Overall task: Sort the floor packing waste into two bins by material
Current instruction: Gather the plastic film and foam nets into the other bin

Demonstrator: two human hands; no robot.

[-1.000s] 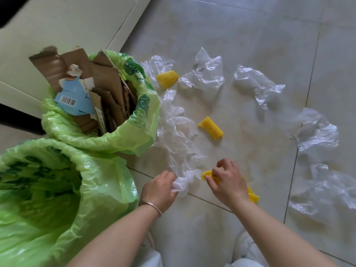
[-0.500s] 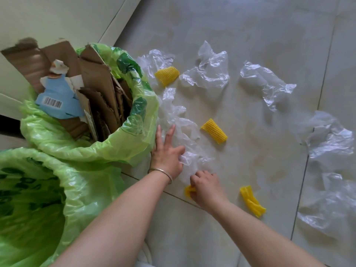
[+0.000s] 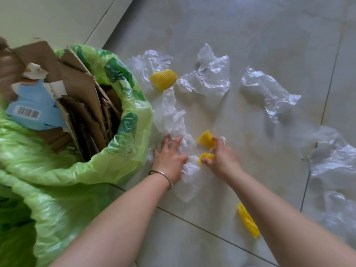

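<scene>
Left hand: our left hand lies on the crumpled clear plastic sheet on the tiled floor, fingers spread and bent into the film, thumb pinching a fold of it; a metal bangle circles the wrist.
Right hand: our right hand has its grip closed on a small yellow foam net sleeve, fingertips reaching a second yellow sleeve just beyond.
Other sleeves: one lies near the cardboard bin, one beside our right forearm.
Loose film: we see more clear plastic pieces farther out and a heap by the right edge.
Cardboard bin: a green-lined bin at left holds torn cardboard and a blue barcode label.
Second bin: a green-lined bin at lower left; we cannot tell its contents.
</scene>
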